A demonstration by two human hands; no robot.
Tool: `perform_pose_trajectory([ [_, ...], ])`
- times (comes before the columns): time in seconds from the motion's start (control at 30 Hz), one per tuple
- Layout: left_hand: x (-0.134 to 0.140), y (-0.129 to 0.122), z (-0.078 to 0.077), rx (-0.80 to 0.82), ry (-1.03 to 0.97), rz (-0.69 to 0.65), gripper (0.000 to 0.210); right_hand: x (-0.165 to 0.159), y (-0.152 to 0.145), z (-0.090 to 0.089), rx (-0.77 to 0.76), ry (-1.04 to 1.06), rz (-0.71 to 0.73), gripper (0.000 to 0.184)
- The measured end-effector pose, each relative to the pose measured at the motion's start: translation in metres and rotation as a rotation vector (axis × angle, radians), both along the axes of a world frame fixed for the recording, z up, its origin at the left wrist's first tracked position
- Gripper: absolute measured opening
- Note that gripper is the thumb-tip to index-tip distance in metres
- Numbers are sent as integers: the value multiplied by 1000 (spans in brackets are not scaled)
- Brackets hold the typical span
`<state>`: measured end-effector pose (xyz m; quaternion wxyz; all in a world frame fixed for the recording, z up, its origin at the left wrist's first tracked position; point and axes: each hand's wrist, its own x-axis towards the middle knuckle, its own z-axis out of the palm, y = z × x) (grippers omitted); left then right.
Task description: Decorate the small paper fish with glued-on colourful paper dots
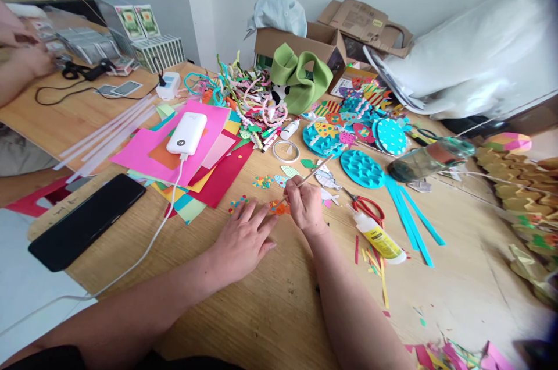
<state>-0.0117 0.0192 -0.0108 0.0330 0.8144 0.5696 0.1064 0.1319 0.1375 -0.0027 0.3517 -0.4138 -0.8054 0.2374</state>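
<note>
Wooden table (283, 315) strewn with paper scraps, two hands at an orange paper piece (281, 207)

The orange paper piece lies mid-scene on the table, at the near tip of a thin stick (320, 167). The right hand (305, 204) pinches that stick, fingers curled round it. The left hand (246, 236) lies palm down, fingers spread, fingertips by the orange piece; whether they touch it, I cannot tell. Just to the far left sit coloured dots (263, 182). Paper fish (325, 178) and a white ring (286, 151) lie beyond the right hand. On its right, a glue bottle (383, 242) lies by red-handled scissors (370, 207). Farther right are a blue oval (361, 169), blue strips (405, 219) and a glass bottle (431, 159) on its side. To the left, a white power bank (187, 133) rests on coloured sheets (231, 175); a black phone (87, 221) lies at the table's left edge. Far off, green cloth (300, 76) stands before a cardboard box (300, 44). Another person's hand (37, 60) shows at far left.
</note>
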Motion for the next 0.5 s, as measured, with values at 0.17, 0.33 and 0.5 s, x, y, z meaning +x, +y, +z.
perform_pose_trajectory([
  [0.17,0,0,-3,6,-3,-8,48,-1,0,1,-2,-7,-5,39],
  [0.33,0,0,-4,20,-5,1,49,-1,0,1,-6,-15,32,38],
  [0.5,1,0,-3,21,3,13,50,-1,0,0,2,-23,56,39],
])
